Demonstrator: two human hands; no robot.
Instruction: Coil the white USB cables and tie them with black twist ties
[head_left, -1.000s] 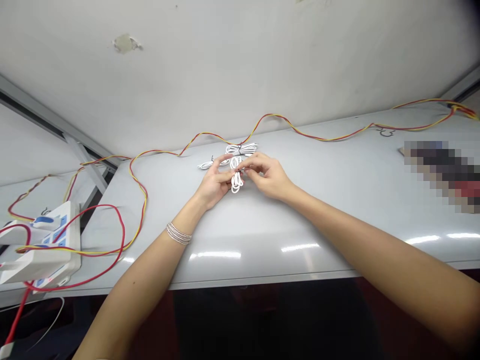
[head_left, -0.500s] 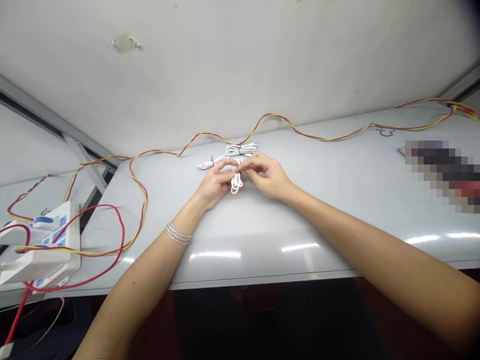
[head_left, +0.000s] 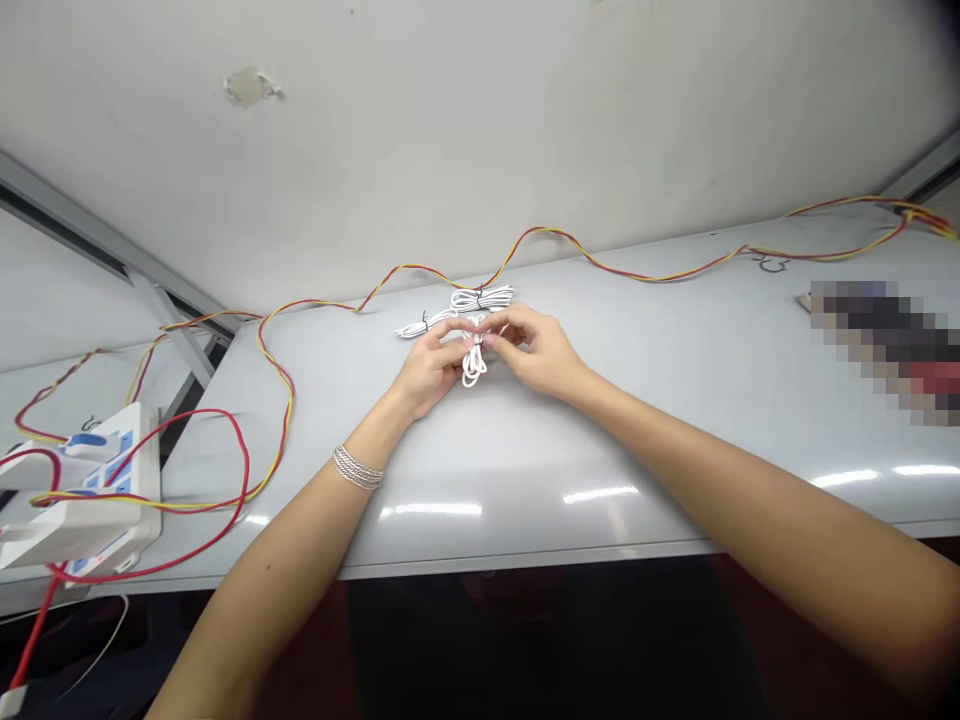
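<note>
Between my two hands stands a small looped bundle of white cable point(head_left: 473, 366), its loops hanging toward me. My left hand point(head_left: 433, 370) pinches it from the left with thumb and fingers. From the right, my right hand point(head_left: 534, 350) has its thumb and index finger closed on the middle of the same bundle, by a thin tie. Just behind lies a coiled white cable point(head_left: 491, 299) with a black tie. Another tied white cable point(head_left: 424, 326) rests behind my left hand.
A twisted red and yellow wire point(head_left: 630, 275) runs along the back of the grey table point(head_left: 675, 350). At left sits a white power strip point(head_left: 142, 450) with plugs and looped red wire. A pixelated object point(head_left: 892, 345) lies at the right.
The fingers of my right hand have shifted slightly at the middle of the bundle, showing more of the white cable there. My left hand stays in place.
</note>
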